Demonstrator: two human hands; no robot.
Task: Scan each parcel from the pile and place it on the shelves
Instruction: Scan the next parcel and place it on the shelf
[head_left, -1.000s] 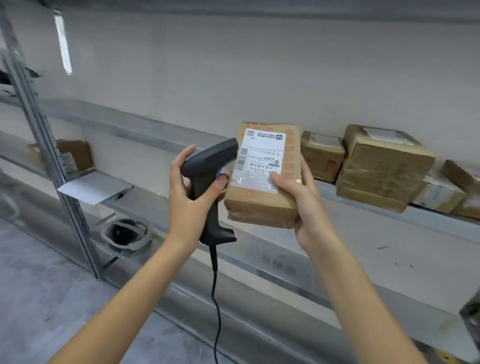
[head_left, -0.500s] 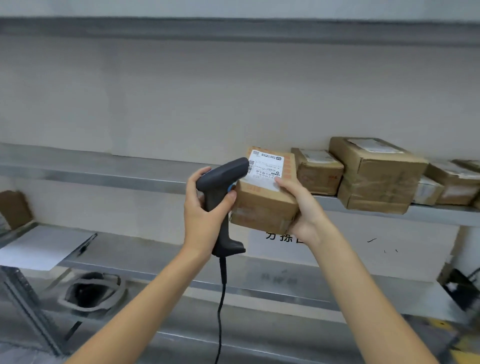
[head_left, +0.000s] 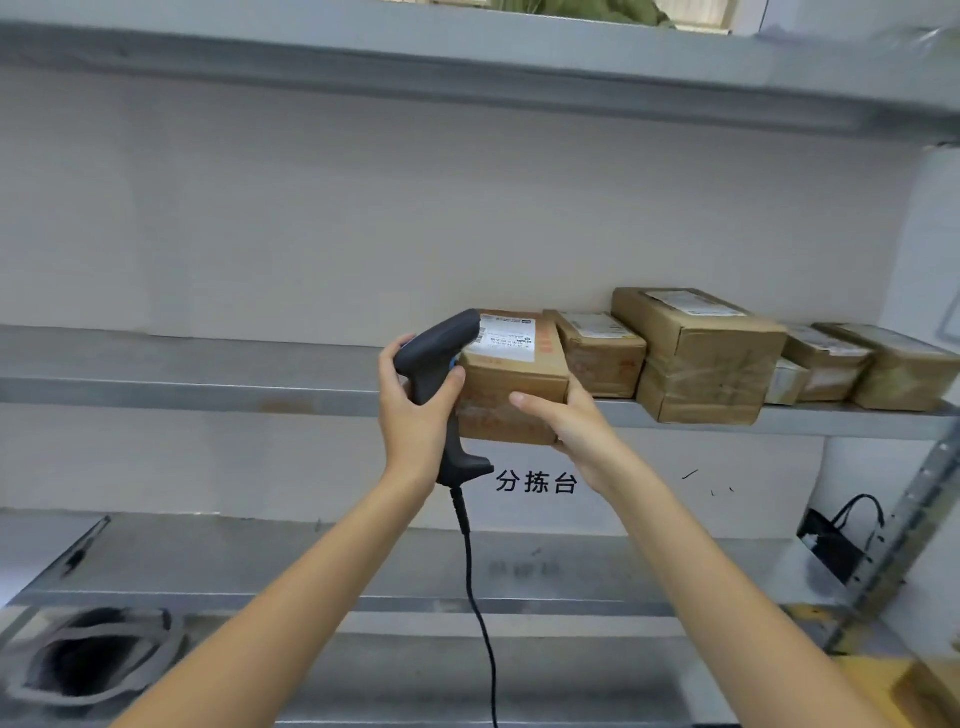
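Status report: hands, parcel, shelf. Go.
Left hand grips scanner. Right hand holds parcel at shelf edge. Boxes right; left side open.

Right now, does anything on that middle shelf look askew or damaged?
Yes: the large taped box sits skewed, its front corner overhanging the shelf edge, and its wrap looks wrinkled. The parcel in the right hand looks intact; the left hand grips the scanner.

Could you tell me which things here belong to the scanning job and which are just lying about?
Job:
- black corded handheld scanner, in left hand
- brown labelled cardboard parcel, in right hand
- grey metal shelf

Lying about:
- black handled bag
- grey tape roll
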